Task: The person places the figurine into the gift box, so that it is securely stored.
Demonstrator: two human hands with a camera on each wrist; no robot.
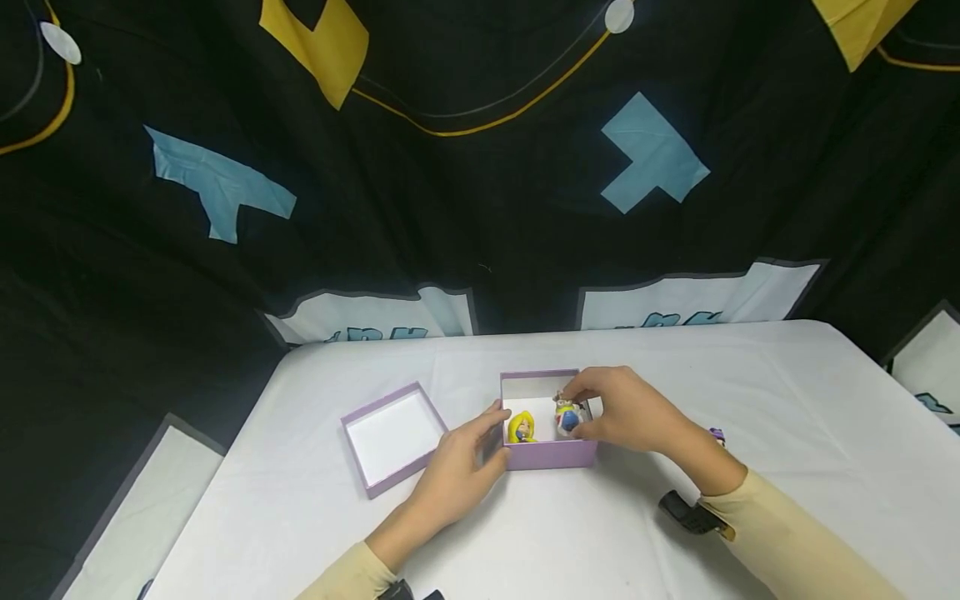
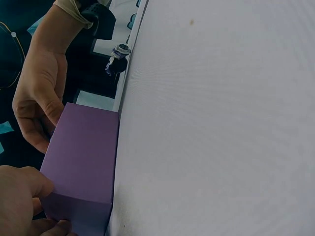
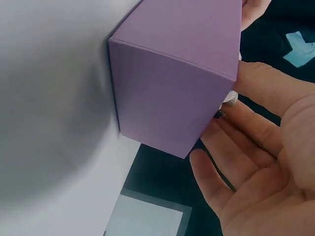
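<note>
A shallow purple box point(image 1: 551, 456) with a white inside stands on the table. My left hand point(image 1: 459, 473) grips its left end, the thumb at the front corner and a finger over the rim. Inside, at the left, lies a small figurine with yellow hair point(image 1: 522, 427). My right hand point(image 1: 630, 408) pinches a second small figurine point(image 1: 567, 417), coloured white, blue, red and yellow, at the right end of the box. In the right wrist view the box wall point(image 3: 170, 96) hides most of this figurine, and only a white bit point(image 3: 230, 98) shows by the fingers.
Left of the box lies its purple-edged lid point(image 1: 393, 437), white inside facing up. Another small figurine with purple on it point(image 1: 717, 434) stands on the white table point(image 1: 795, 417), partly behind my right forearm. A black patterned cloth point(image 1: 480, 217) hangs behind the table.
</note>
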